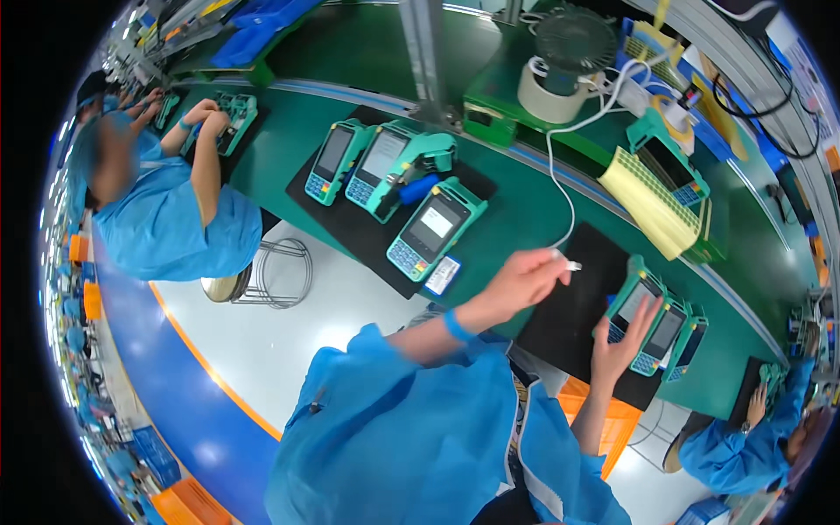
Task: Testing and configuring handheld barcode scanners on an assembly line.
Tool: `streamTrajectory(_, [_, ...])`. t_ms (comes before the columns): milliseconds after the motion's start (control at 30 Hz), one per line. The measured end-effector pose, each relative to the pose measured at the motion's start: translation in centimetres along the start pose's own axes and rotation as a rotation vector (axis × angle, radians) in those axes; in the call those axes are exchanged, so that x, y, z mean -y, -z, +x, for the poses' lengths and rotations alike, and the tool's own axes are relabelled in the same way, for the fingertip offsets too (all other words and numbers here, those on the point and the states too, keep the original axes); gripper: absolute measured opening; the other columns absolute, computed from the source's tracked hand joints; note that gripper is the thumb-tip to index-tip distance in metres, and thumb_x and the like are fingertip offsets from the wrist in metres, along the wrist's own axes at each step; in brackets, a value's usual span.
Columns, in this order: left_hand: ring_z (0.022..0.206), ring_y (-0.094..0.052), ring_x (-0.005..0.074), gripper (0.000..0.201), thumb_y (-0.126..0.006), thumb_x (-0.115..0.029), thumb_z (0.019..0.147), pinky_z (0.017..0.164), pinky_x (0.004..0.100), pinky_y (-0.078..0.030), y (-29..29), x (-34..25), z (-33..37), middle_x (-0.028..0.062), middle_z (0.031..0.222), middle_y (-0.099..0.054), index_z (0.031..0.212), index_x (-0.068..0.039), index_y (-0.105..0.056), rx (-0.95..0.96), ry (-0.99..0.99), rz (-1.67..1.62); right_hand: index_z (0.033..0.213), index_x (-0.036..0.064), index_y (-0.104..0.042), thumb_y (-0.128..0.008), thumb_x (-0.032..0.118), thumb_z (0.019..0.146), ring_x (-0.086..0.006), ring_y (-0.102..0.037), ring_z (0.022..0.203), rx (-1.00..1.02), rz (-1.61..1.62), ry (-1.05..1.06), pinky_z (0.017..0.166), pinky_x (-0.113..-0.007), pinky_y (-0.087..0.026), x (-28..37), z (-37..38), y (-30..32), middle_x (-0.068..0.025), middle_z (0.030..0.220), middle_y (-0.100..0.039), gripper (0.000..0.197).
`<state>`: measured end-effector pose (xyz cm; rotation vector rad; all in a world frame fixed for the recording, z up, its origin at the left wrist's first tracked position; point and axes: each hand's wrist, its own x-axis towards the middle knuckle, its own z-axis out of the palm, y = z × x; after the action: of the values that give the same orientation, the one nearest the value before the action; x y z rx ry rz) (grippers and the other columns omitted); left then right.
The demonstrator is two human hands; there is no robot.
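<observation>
My left hand [523,282] is closed, pinching a white cable plug [573,266] between thumb and fingertips above a black mat [577,302]. From the plug a white cable [563,175] runs up to the shelf. My right hand [618,343] has its fingers spread over the lower part of a green card payment terminal [632,300] with a grey screen; whether it presses on it I cannot tell. Two more terminals, one nearer [662,334] and one at the outer side [688,348], stand close by on the right.
Several terminals [430,229] sit on a left mat, beside a blue roll [419,188] and a white-and-blue flat block [444,275]. A fan [573,44], yellow sheet [652,206] and another terminal [669,162] are on the raised shelf. Co-workers sit left [166,210] and right [744,455].
</observation>
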<state>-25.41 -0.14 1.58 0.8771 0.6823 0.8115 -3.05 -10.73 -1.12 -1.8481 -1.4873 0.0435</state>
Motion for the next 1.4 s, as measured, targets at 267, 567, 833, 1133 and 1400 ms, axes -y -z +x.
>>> streamTrajectory(267, [0.053, -0.033, 0.0038, 0.03, -0.055, -0.03, 0.11, 0.048, 0.0242, -0.023, 22.6, -13.7, -10.6, -0.0058, 0.061, -0.039, 0.103, -0.002, -0.064, -0.805, -0.761, 0.021, 0.155, 0.0088, -0.045, -0.076, 0.016, 0.085, -0.0488, -0.023, 0.154, 0.038, -0.415, 0.167, 0.122, -0.062, -0.021, 9.5, -2.4, -2.5, -0.025, 0.167, -0.027, 0.076])
streamTrajectory(567, [0.074, -0.054, 0.0124, 0.033, -0.062, -0.034, 0.103, 0.07, 0.0308, -0.046, 40.5, -13.7, -9.8, 0.0068, 0.077, -0.061, 0.095, -0.003, -0.069, -1.106, -0.311, 1.107, 0.107, 0.0087, -0.055, -0.068, 0.007, 0.078, -0.0446, -0.039, 0.147, 0.381, -0.141, 0.238, 0.118, -0.069, -0.023, 13.4, -1.2, -5.4, -0.0059, 0.142, -0.06, 0.031])
streamTrajectory(833, [0.07, -0.061, 0.0256, 0.035, -0.061, -0.036, 0.102, 0.068, 0.0401, -0.047, 42.4, -15.3, -7.0, 0.0164, 0.077, -0.065, 0.097, -0.003, -0.071, -1.146, -0.337, 1.063, 0.101, 0.008, -0.058, -0.062, 0.0, 0.075, -0.0407, -0.048, 0.142, 0.281, -0.255, 0.152, 0.118, -0.063, -0.03, 10.6, 2.2, -3.5, -0.0074, 0.137, -0.066, 0.028])
streamTrajectory(1133, [0.105, -0.062, 0.0133, 0.031, -0.059, -0.02, 0.107, 0.094, 0.028, -0.048, 60.5, -17.1, -1.6, 0.01, 0.116, -0.072, 0.123, 0.005, -0.069, -1.027, -0.501, 1.055, 0.143, -0.0044, -0.046, -0.058, 0.029, 0.1, -0.0446, -0.037, 0.149, -0.22, 1.964, -0.454, 0.126, -0.057, -0.027, 10.8, 17.0, -23.3, -0.0295, 0.161, -0.035, 0.056])
streamTrajectory(1400, [0.114, -0.061, 0.0246, 0.026, -0.055, -0.017, 0.108, 0.098, 0.0342, -0.047, 39.7, -9.2, 1.8, 0.0172, 0.134, -0.06, 0.102, 0.006, -0.068, -1.034, -0.53, 1.066, 0.137, -0.0152, -0.041, -0.053, 0.045, 0.102, -0.0373, -0.05, 0.129, -0.178, 3.085, -0.563, 0.113, -0.049, -0.044, 7.6, 25.1, -24.7, -0.0263, 0.134, -0.05, 0.071])
